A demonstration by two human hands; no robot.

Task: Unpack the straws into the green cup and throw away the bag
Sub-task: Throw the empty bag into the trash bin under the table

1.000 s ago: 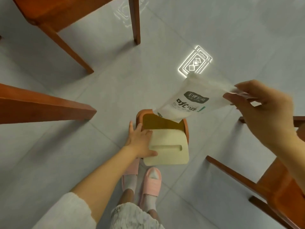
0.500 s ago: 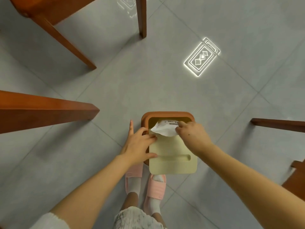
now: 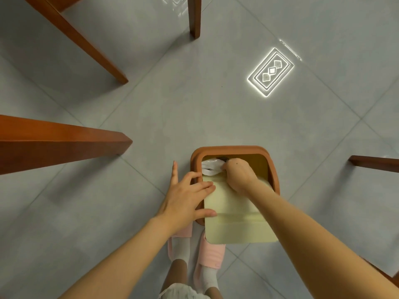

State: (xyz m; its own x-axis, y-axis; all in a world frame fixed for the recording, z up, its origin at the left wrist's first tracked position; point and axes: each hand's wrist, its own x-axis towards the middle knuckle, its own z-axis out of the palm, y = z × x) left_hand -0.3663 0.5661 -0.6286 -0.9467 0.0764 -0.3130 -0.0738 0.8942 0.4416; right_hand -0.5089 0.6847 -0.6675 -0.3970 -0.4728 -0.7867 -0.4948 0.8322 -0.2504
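on grey tiles (image 3: 216,108), right hand (image 3: 237,175) presses bag (image 3: 210,168) into bin (image 3: 273,169).

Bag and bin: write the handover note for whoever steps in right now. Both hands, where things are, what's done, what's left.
Left hand: open, fingers spread flat on the cream lid, holding it swung open.
Right hand: inside the bin, closed on the crumpled white bag.
Bag: below the rim, at the bin's left side, not yet released.
Straws and green cup: out of view, so unpacking cannot be confirmed from here.
Done: bag brought into the bin.
Left: let go of the bag, pull the right hand out, let the lid close.
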